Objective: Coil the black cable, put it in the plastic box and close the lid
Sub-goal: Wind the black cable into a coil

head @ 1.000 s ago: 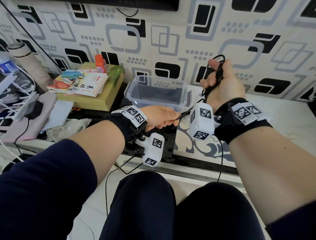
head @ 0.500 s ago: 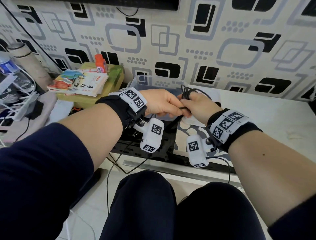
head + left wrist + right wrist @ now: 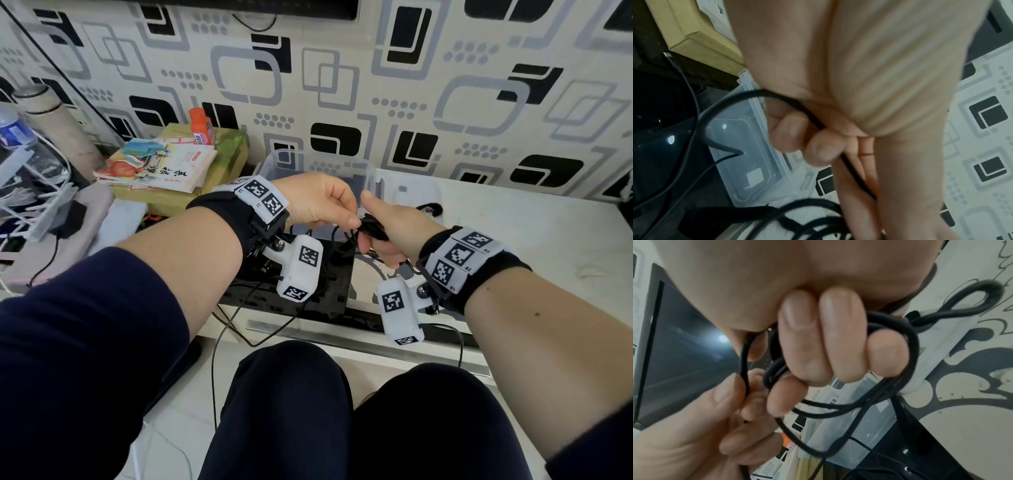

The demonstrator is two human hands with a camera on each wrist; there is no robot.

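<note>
The black cable (image 3: pixel 373 228) is bunched into loose loops in my right hand (image 3: pixel 371 240), just in front of the clear plastic box (image 3: pixel 274 164). In the right wrist view my curled fingers (image 3: pixel 803 337) hold several loops of the coil (image 3: pixel 914 345). My left hand (image 3: pixel 352 221) meets it from the left and pinches one strand (image 3: pixel 745 369) between thumb and fingers (image 3: pixel 789 129). Another loop of cable (image 3: pixel 428 207) lies on the white tabletop behind my right hand. The box stands open against the wall. I cannot make out its lid for certain.
Books (image 3: pixel 164 168) lie on a yellow-green carton left of the box, with an orange bottle (image 3: pixel 202 130) on top. Further left are a flask, a water bottle and white cables. A thin wire (image 3: pixel 219 342) hangs off the table's front edge above my knees.
My right hand has come down from its raised position near the wall with the cable loops. My left hand has risen to meet it in front of the box.
</note>
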